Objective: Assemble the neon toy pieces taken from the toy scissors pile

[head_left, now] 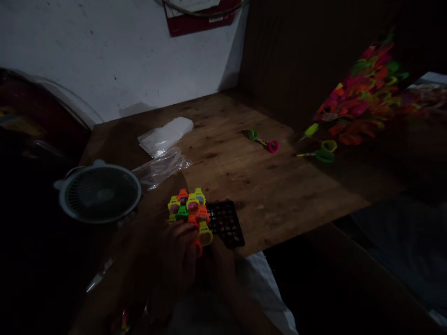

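Several toy watches [193, 205] in yellow, orange and green sit close together on the left part of a black perforated tray [228, 223], near the table's front edge. My left hand [179, 246] lies over the near watches, its fingers curled down around an orange toy watch [199, 248]. Just right of that watch is my right hand [222, 260], close against the tray's near edge. Its fingertips are lost in the dark. A yellow toy watch [205, 234] shows between the two hands.
A small round fan [101, 193] stands at the left, beside clear plastic bags [164, 167] and white sheets [171, 132]. Loose toy watches, one green and pink [263, 142], lie on the wooden table [223, 139]. A bright heap of watches [366, 97] rises at right.
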`<action>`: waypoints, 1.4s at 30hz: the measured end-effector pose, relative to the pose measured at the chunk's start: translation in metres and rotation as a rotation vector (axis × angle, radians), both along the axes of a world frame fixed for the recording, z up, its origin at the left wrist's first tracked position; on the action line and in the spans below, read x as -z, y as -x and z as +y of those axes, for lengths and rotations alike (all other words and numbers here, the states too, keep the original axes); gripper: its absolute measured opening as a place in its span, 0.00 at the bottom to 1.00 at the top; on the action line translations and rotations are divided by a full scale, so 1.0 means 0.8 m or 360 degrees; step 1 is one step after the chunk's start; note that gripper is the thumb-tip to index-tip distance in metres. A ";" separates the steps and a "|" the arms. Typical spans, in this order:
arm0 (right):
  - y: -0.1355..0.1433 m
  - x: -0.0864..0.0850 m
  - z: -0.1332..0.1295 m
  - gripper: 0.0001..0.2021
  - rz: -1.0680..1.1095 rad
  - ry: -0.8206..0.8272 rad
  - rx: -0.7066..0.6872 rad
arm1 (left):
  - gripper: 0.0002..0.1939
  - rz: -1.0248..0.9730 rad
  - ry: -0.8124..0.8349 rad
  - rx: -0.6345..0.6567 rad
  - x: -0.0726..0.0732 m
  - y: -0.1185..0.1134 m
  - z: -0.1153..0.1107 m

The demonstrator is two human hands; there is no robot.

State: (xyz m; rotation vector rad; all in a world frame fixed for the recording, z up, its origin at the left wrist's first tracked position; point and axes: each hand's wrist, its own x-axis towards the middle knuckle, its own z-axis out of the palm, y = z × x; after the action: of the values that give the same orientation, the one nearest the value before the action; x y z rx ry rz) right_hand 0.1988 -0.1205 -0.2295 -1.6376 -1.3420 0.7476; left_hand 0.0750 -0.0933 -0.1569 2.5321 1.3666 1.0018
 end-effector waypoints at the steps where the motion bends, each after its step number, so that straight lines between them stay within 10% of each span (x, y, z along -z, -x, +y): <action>1: 0.002 0.002 0.000 0.09 -0.0027 0.0042 -0.0028 | 0.13 0.0010 -0.0001 0.0003 0.000 0.001 0.000; 7: 0.001 0.012 -0.007 0.11 0.0095 0.0201 -0.0161 | 0.16 0.0246 -0.0314 0.0014 -0.003 -0.007 0.012; 11: -0.076 -0.015 0.034 0.12 0.0312 0.0090 -0.0714 | 0.18 0.0422 -0.0285 0.0038 0.001 -0.012 0.022; 17: -0.261 -0.090 0.213 0.21 -0.1244 0.0344 0.0280 | 0.16 0.0310 -0.0133 0.0044 0.006 -0.014 0.029; 24: -0.304 -0.089 0.324 0.15 -0.1508 0.0512 0.0249 | 0.19 0.0344 -0.0492 0.0124 0.006 -0.015 0.039; 35: -0.251 -0.057 0.196 0.14 -0.1448 0.0398 0.0168 | 0.15 0.0284 0.0084 0.0036 -0.009 -0.008 0.024; 42: -0.128 -0.053 0.062 0.14 0.0678 0.0046 -0.0199 | 0.13 0.0294 -0.0056 0.0019 -0.004 -0.013 0.027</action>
State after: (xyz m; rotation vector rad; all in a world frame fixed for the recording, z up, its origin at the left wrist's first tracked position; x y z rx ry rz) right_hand 0.3015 -0.0707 -0.1875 -1.3266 -1.1331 1.1231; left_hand 0.0851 -0.0720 -0.1535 2.7141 1.3874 0.8139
